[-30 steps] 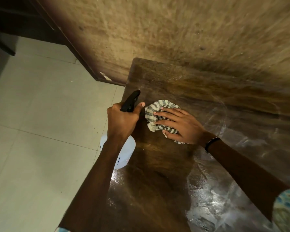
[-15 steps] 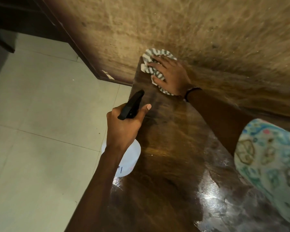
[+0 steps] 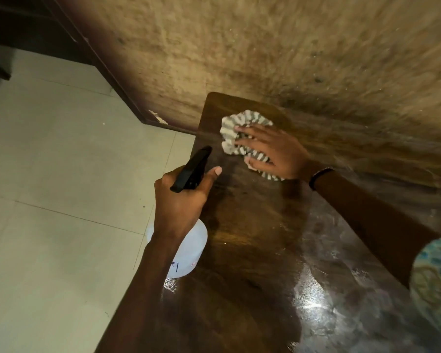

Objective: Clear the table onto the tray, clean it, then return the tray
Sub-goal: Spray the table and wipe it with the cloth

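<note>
the right hand [image 3: 275, 151] lies flat on a crumpled grey-and-white striped cloth [image 3: 239, 128], fingers spread and pressing it onto the dark wooden table [image 3: 252, 250] just above the centre of the frame, near the table's far left corner. a black band [image 3: 318, 175] circles that wrist, and a patterned sleeve [image 3: 435, 281] shows at the right edge. the left hand [image 3: 181, 200] is closed around the neck of a translucent white spray bottle [image 3: 189, 253], fingers wrapped under its black trigger head [image 3: 192, 168], thumb stretched out toward the cloth; the bottle hangs at the table's left edge, in the middle of the frame. the tabletop shines with wet streaks in the lower right. a rough tan wall [image 3: 265, 47] fills the top, meeting the table's far edge, and pale floor tiles [image 3: 49, 200] fill the left side. no tray is in view.
</note>
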`<state>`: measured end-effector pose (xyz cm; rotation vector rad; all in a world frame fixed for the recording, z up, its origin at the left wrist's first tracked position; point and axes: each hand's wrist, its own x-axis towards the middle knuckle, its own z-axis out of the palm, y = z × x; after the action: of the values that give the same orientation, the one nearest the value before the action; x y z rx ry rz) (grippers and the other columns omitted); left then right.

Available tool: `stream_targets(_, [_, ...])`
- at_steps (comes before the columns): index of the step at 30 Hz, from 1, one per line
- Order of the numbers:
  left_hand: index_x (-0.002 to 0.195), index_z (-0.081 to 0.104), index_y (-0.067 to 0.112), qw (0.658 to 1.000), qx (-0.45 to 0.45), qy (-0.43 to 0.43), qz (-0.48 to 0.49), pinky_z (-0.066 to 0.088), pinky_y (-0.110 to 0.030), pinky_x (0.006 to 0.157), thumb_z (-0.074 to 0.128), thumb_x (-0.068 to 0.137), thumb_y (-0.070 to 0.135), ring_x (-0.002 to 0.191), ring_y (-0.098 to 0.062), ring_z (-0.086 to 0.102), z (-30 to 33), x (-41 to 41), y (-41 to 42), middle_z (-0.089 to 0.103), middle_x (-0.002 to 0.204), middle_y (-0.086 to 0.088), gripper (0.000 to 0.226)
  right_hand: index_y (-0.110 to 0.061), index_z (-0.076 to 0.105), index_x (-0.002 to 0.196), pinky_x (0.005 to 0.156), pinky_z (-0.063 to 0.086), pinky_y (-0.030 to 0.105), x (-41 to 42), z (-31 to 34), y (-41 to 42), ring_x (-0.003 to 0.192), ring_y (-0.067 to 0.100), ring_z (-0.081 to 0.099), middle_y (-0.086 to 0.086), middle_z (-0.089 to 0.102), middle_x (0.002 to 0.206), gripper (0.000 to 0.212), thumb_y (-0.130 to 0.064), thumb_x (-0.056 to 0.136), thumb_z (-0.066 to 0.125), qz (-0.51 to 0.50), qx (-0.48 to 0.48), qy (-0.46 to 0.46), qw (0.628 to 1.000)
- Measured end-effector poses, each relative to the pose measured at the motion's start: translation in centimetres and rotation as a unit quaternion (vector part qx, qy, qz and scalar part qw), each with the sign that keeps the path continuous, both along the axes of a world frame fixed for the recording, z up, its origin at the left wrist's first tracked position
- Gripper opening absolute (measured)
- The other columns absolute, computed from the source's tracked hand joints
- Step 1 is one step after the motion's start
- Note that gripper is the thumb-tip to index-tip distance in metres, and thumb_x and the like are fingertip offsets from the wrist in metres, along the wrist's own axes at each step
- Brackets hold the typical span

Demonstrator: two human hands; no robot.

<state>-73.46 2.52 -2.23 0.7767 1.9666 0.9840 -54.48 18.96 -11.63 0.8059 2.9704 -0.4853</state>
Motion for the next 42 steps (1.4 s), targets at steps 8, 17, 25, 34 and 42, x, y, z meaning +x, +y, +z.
stream_targets(8, [0.090, 0.070, 0.011, 1.000, 0.014, 0.010, -0.015, 0.043, -0.014, 0.056, 0.071, 0.072, 0.046, 0.058, -0.012, 0.057, -0.4, 0.3, 0.1, 0.071, 0.077, 0.002, 0.040, -0.029, 0.032, 0.148, 0.118, 0.018, 0.044, -7.2, 0.1, 0.7, 0.147, 0.023, 0.017, -0.002, 0.021, 0.159, 0.050, -0.044, 0.100, 0.034, -0.128, 0.034, -0.010, 0.991])
stream_targets(17, [0.085, 0.071, 0.008, 0.996, 0.018, 0.030, -0.088, 0.042, -0.002, 0.057, 0.073, 0.076, 0.039, 0.070, -0.009, 0.065, -0.4, 2.5, 0.9, 0.071, 0.074, 0.000, 0.032, -0.021, 0.051, 0.136, 0.114, 0.025, 0.037, 1.3, 0.1, -7.4, 0.138, 0.025, 0.038, 0.005, 0.044, 0.148, 0.044, -0.037, 0.095, 0.051, -0.038, 0.042, 0.067, 0.996])
stream_targets(25, [0.068, 0.058, 0.024, 0.983, -0.010, 0.057, -0.176, 0.040, -0.021, 0.060, 0.074, 0.076, 0.042, 0.075, -0.016, 0.061, -0.1, 9.3, 4.5, 0.061, 0.073, -0.001, 0.025, -0.017, 0.059, 0.126, 0.108, 0.037, 0.042, 7.9, 0.4, -8.6, 0.128, 0.028, 0.050, 0.012, 0.058, 0.133, 0.040, -0.038, 0.094, 0.048, -0.083, 0.086, 0.040, 0.992])
stream_targets(34, [0.075, 0.066, 0.013, 0.975, -0.035, 0.078, -0.206, 0.036, -0.004, 0.039, 0.077, 0.073, 0.038, 0.050, 0.003, 0.061, -1.4, 12.5, 6.1, 0.063, 0.063, 0.005, 0.028, -0.012, 0.064, 0.121, 0.108, 0.035, 0.040, 8.3, 0.1, -8.6, 0.128, 0.033, 0.049, 0.014, 0.060, 0.129, 0.039, -0.037, 0.092, 0.058, -0.088, 0.048, 0.042, 0.994])
stream_targets(42, [0.079, 0.068, 0.009, 0.982, -0.041, 0.069, -0.171, 0.039, -0.006, 0.043, 0.077, 0.075, 0.037, 0.059, -0.009, 0.062, -1.5, 11.6, 5.8, 0.064, 0.065, 0.002, 0.029, -0.020, 0.055, 0.132, 0.111, 0.032, 0.040, 11.3, -0.3, -6.9, 0.137, 0.027, 0.041, 0.007, 0.047, 0.145, 0.041, -0.038, 0.095, 0.053, -0.067, 0.047, 0.060, 0.995])
